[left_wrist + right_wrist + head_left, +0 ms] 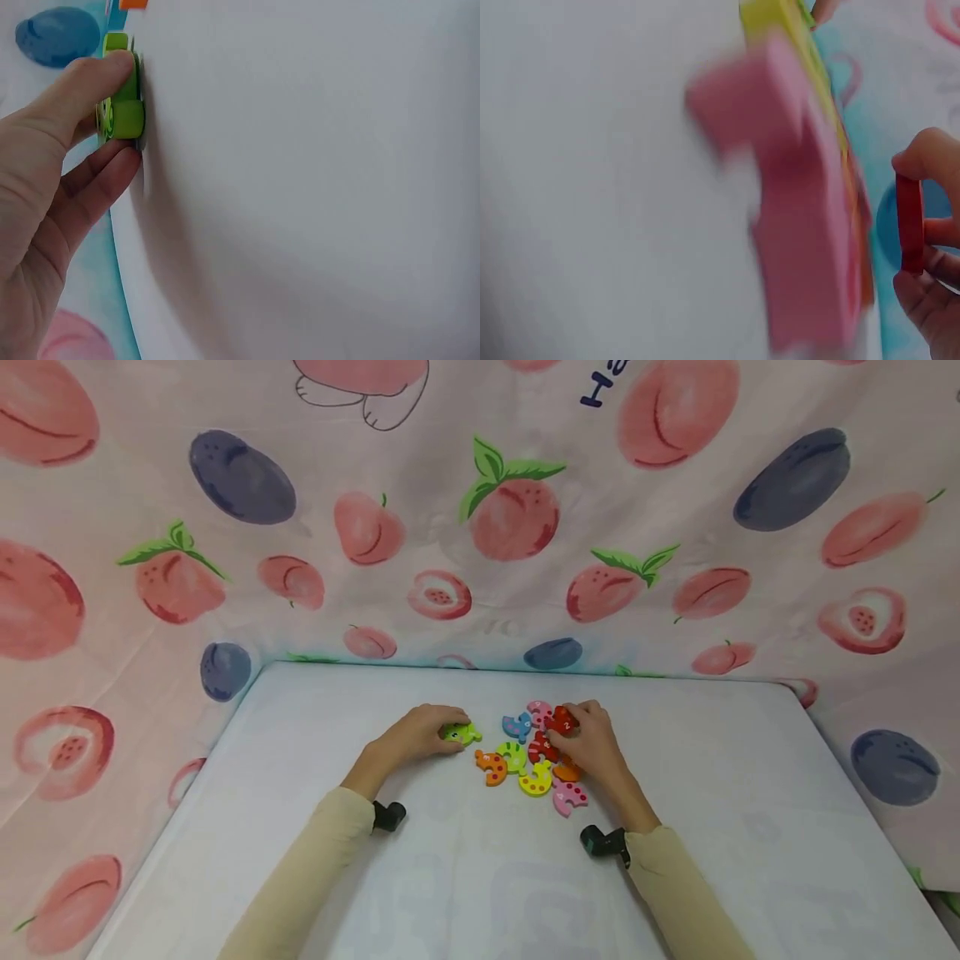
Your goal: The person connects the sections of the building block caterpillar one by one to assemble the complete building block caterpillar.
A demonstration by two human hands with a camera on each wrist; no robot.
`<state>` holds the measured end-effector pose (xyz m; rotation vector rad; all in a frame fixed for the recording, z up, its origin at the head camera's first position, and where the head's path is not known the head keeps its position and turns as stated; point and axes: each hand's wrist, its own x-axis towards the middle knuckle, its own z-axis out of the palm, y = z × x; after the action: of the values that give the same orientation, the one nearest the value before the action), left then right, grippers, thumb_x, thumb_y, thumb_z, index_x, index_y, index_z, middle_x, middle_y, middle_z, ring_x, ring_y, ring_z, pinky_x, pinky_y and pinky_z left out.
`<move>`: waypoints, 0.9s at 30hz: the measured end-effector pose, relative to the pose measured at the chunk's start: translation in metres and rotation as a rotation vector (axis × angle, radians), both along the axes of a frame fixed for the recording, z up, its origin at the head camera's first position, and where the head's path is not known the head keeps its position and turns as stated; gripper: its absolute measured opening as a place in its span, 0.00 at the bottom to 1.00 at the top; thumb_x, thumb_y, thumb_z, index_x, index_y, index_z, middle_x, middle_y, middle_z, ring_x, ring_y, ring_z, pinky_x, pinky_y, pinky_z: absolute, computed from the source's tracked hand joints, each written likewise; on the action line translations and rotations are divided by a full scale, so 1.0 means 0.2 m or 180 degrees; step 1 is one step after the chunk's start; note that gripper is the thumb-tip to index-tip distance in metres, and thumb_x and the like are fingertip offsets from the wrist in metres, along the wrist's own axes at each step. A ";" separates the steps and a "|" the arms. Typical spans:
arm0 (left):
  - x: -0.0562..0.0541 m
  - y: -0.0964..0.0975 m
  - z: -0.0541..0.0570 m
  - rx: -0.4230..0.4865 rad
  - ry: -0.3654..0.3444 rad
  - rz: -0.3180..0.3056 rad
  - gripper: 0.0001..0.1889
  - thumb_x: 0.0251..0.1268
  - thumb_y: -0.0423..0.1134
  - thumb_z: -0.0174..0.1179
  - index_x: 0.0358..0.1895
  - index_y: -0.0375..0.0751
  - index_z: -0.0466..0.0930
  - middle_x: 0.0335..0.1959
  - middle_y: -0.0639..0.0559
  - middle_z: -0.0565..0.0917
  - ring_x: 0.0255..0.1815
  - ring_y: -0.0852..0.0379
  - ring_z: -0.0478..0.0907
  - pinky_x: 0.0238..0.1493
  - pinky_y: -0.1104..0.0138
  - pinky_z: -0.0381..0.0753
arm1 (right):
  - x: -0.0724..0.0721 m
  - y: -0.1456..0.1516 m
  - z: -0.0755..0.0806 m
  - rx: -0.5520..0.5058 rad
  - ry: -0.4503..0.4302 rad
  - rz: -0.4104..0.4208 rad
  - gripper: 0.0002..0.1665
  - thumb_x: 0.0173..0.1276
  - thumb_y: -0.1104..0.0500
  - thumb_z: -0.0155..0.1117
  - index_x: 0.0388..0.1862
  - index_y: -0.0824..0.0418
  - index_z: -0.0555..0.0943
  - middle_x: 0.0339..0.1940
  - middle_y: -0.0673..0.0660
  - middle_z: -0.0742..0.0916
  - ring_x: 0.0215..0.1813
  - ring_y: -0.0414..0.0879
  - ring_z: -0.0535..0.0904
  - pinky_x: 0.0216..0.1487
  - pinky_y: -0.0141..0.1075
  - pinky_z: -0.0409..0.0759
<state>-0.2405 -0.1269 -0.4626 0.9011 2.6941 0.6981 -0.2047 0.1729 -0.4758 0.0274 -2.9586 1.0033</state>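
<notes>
Green in one pinch, red in the other

From where I stand, the left hand (pixel 412 732) has its grip clamped on a green piece (pixel 461 734) near the middle of the head view, thumb and fingers parted only by the piece's width. In the left wrist view that piece sits at the upper left, close against the white counter (pixel 450 877); whether it touches, I can't tell. The right hand (pixel 597 747) pinches a red piece (pixel 562 721) right of centre, its grip likewise narrowed to the piece. Between the hands lies a loose cluster: a blue piece (pixel 516 727), an orange piece (pixel 494 769), a yellow piece (pixel 535 788) and, lowest, a spotted pink piece (pixel 567 794).
</notes>
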 end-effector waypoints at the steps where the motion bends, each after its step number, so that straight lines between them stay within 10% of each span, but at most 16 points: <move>1: 0.01 -0.03 0.00 0.0033 0.0019 0.0014 0.21 0.60 0.44 0.68 0.57 0.46 0.80 0.52 0.55 0.83 0.53 0.56 0.78 0.61 0.59 0.76 | 0.01 -0.02 0.01 -0.0056 0.0047 0.0088 0.35 0.62 0.52 0.68 0.65 0.65 0.73 0.57 0.66 0.74 0.59 0.58 0.69 0.54 0.49 0.83; 14: 0.07 -0.45 0.00 0.0128 -0.0052 0.0210 0.20 0.57 0.39 0.68 0.55 0.50 0.80 0.50 0.57 0.82 0.49 0.57 0.76 0.55 0.60 0.76 | 0.11 -0.41 0.04 -0.0290 0.0207 0.1045 0.34 0.59 0.54 0.71 0.63 0.65 0.76 0.52 0.61 0.77 0.53 0.51 0.71 0.50 0.41 0.80; 20: 0.10 -0.53 0.00 -0.0001 -0.0145 0.0226 0.25 0.60 0.42 0.67 0.63 0.45 0.77 0.65 0.49 0.77 0.67 0.49 0.72 0.66 0.53 0.72 | 0.12 -0.59 0.01 -0.0323 0.0102 0.1321 0.35 0.60 0.53 0.71 0.64 0.65 0.75 0.53 0.60 0.78 0.54 0.50 0.72 0.51 0.40 0.80; 27: 0.09 -0.55 -0.03 0.0056 -0.0261 0.0307 0.27 0.60 0.44 0.67 0.64 0.47 0.75 0.60 0.50 0.79 0.55 0.53 0.74 0.61 0.54 0.75 | 0.09 -0.79 -0.02 -0.0297 0.0092 0.1517 0.33 0.63 0.53 0.68 0.65 0.65 0.74 0.55 0.59 0.78 0.55 0.49 0.72 0.54 0.38 0.79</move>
<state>-0.2217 -0.2368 -0.4679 0.7337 2.6772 0.7625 -0.1864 0.0156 -0.4790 0.7680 -2.9344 1.1623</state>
